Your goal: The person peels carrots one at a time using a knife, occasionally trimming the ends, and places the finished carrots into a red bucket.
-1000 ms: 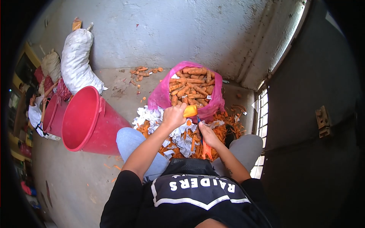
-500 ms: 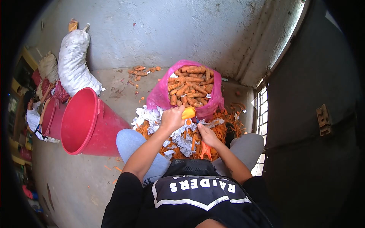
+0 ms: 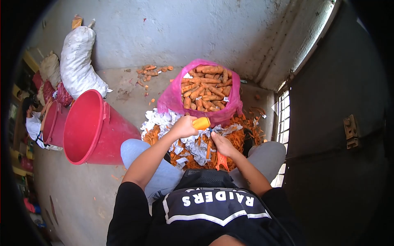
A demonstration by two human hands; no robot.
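Observation:
My left hand [image 3: 184, 128] is closed around the back end of a peeled carrot [image 3: 201, 123], whose bright orange end points to the right. My right hand [image 3: 222, 144] is wrapped around a peeler [image 3: 222, 162]; its orange handle hangs out below the palm and a small dark blue part sits at the carrot's end. Just beyond both hands stands a pink sack [image 3: 170, 100] full of unpeeled carrots [image 3: 207, 88]. Beneath the hands, orange peelings [image 3: 238, 139] and crumpled white paper [image 3: 197, 149] cover the floor between my legs.
A large red bin [image 3: 111, 131] lies tilted at my left, with another pink bin [image 3: 55, 125] behind it. A stuffed white sack [image 3: 78, 61] leans on the wall. Carrot pieces [image 3: 151, 71] lie near it. A person [image 3: 35, 123] is at far left; a dark door [image 3: 328, 123] stands right.
The whole view has shifted slightly, with the bins and sacks appearing a little higher. My left hand and the carrot sit slightly lower and further left; both hands keep their hold.

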